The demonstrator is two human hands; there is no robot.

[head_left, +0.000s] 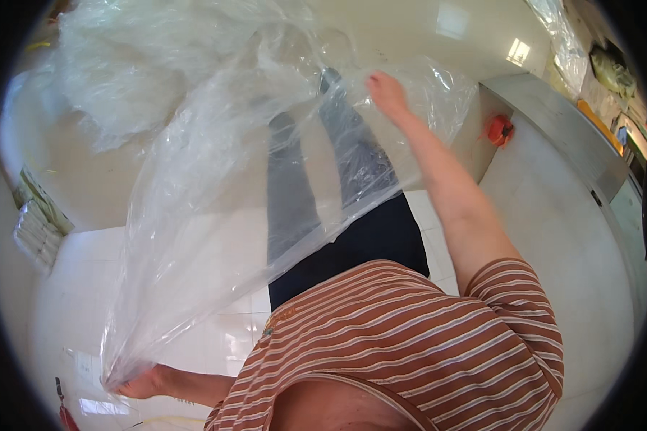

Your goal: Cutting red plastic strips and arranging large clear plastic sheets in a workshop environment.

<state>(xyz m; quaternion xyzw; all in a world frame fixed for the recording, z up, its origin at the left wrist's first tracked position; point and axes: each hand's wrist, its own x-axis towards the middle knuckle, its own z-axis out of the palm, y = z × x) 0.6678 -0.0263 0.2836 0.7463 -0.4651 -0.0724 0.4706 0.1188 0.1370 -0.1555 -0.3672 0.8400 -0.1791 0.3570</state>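
Head: left hand (140,383) grips sheet (208,151) (clear plastic).

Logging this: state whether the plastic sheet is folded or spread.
Partly spread: the sheet fans from its gathered end in the left hand across the legs.

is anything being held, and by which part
The left hand holds a clear plastic sheet by a gathered end. The right hand appears against the sheet; whether it grips any cannot be told.
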